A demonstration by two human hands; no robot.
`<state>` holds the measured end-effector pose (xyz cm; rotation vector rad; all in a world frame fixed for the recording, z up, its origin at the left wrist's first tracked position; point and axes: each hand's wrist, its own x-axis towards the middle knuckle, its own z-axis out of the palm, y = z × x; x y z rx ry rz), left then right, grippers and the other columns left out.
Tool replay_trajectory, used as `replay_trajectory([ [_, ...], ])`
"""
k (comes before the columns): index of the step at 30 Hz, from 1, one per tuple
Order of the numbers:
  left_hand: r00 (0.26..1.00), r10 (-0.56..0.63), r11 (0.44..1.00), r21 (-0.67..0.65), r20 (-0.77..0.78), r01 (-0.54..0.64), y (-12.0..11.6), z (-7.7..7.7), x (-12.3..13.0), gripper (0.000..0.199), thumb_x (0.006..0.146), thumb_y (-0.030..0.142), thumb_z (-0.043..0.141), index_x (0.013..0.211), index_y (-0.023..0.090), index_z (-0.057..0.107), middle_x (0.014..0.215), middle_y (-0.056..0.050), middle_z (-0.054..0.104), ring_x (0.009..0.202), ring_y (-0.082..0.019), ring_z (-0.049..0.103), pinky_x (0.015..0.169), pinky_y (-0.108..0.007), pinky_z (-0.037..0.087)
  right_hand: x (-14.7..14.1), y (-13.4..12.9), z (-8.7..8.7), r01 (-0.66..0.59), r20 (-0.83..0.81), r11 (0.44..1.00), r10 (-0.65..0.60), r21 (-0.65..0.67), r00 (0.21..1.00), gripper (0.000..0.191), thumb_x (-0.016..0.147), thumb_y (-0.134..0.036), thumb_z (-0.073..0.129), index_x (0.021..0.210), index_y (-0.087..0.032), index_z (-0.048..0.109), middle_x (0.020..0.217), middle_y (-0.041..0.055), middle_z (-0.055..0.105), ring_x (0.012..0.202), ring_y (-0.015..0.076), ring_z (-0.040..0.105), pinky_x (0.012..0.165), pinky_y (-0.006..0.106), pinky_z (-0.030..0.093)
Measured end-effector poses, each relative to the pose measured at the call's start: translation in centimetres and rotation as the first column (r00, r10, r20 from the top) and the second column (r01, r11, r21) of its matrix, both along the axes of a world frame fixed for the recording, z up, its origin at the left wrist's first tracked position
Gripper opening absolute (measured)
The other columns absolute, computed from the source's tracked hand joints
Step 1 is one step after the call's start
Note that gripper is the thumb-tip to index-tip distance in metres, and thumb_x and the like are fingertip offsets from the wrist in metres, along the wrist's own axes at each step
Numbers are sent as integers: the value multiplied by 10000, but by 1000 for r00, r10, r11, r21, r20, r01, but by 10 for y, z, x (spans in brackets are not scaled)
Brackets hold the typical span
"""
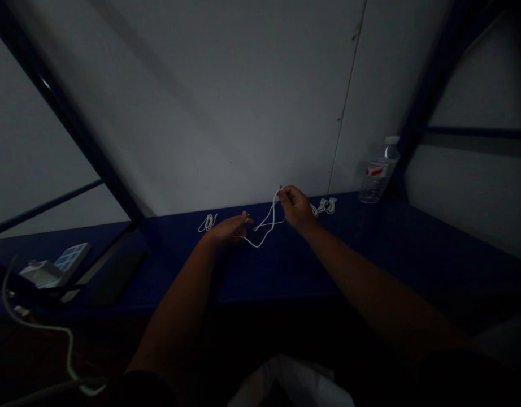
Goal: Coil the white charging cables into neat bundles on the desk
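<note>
A thin white cable [272, 221] runs in a loose loop between my two hands above the blue shelf. My right hand [298, 208] pinches it between thumb and fingers, raised near the back wall. From under the fingers of my left hand [230, 228] the other stretch of cable comes out; that hand is curled around it, lower and to the left. Just beyond my left hand lies a small coiled white cable [207, 223]. More bundled white cables [327, 206] rest to the right of my right hand, one partly hidden behind it.
A clear plastic bottle [379, 172] with a white cap stands at the right rear of the blue shelf [277, 277]. At left are a dark flat object [118, 277], a blue-and-white box [72, 257] and a blue frame post [74, 124]. A pale cord [69, 345] hangs lower left.
</note>
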<state>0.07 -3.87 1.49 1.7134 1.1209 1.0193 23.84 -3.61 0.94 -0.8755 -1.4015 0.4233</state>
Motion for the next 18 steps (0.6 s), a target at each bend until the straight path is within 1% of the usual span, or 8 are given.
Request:
replay_trajectory([
  [2, 988, -141, 987, -88, -60, 136, -5, 4, 4, 584, 767, 744, 552, 905, 202, 720, 550, -63, 581, 472, -164, 496, 459, -294, 370, -1, 0, -2, 26, 49, 1000, -26, -14, 998, 407, 891, -618, 474, 808, -226, 548, 633, -14, 450, 571, 144, 422, 555, 275, 349],
  [3, 965, -245, 963, -140, -95, 230, -6, 6, 4, 604, 768, 741, 553, 982, 202, 719, 584, -63, 597, 484, -162, 500, 468, -294, 373, 0, 0, -2, 51, 78, 999, -49, -19, 996, 404, 894, -607, 473, 800, -223, 558, 632, -9, 469, 579, 149, 438, 564, 278, 356],
  [5, 896, -416, 905, -167, -156, 391, -8, 11, 4, 612, 706, 682, 674, 1090, 206, 701, 637, -48, 616, 511, -158, 519, 494, -289, 385, 1, 2, -3, 108, 145, 994, -106, -9, 984, 391, 901, -578, 477, 777, -220, 573, 634, 2, 508, 596, 159, 471, 585, 285, 371],
  [7, 815, -523, 852, -172, -248, 494, -9, 12, 4, 648, 565, 562, 831, 1097, 216, 699, 661, -26, 626, 548, -168, 556, 527, -288, 404, 4, 3, -4, 183, 213, 982, -187, 37, 959, 373, 901, -539, 498, 732, -215, 577, 660, 21, 550, 633, 171, 502, 619, 294, 382],
  [10, 767, -521, 849, -138, -373, 510, -10, 11, 8, 650, 426, 434, 912, 1009, 220, 722, 656, 1, 619, 559, -173, 576, 552, -288, 415, 8, 6, -5, 291, 309, 953, -302, 82, 902, 375, 904, -495, 506, 674, -208, 576, 697, 48, 597, 672, 184, 530, 648, 303, 376],
  [13, 756, -501, 853, -95, -421, 513, -12, 9, 13, 610, 423, 367, 923, 977, 215, 719, 750, -8, 653, 640, -178, 609, 616, -291, 440, 12, 8, -6, 348, 392, 937, -327, 19, 860, 383, 921, -498, 482, 716, -203, 616, 693, 48, 632, 645, 180, 547, 620, 296, 355],
  [16, 792, -498, 858, -67, -354, 510, -14, 11, 14, 517, 573, 363, 875, 1022, 193, 685, 901, -42, 674, 790, -182, 625, 707, -292, 452, 15, 9, -7, 416, 486, 907, -339, -58, 806, 346, 916, -486, 501, 836, -195, 670, 759, 55, 684, 675, 181, 589, 610, 277, 353],
  [18, 861, -446, 889, -10, -243, 458, -13, 13, 12, 503, 703, 399, 799, 1133, 190, 643, 861, -31, 651, 757, -151, 593, 694, -273, 436, 16, 9, -8, 456, 559, 885, -333, -91, 759, 308, 906, -451, 527, 917, -190, 691, 833, 67, 712, 735, 188, 620, 628, 267, 367],
])
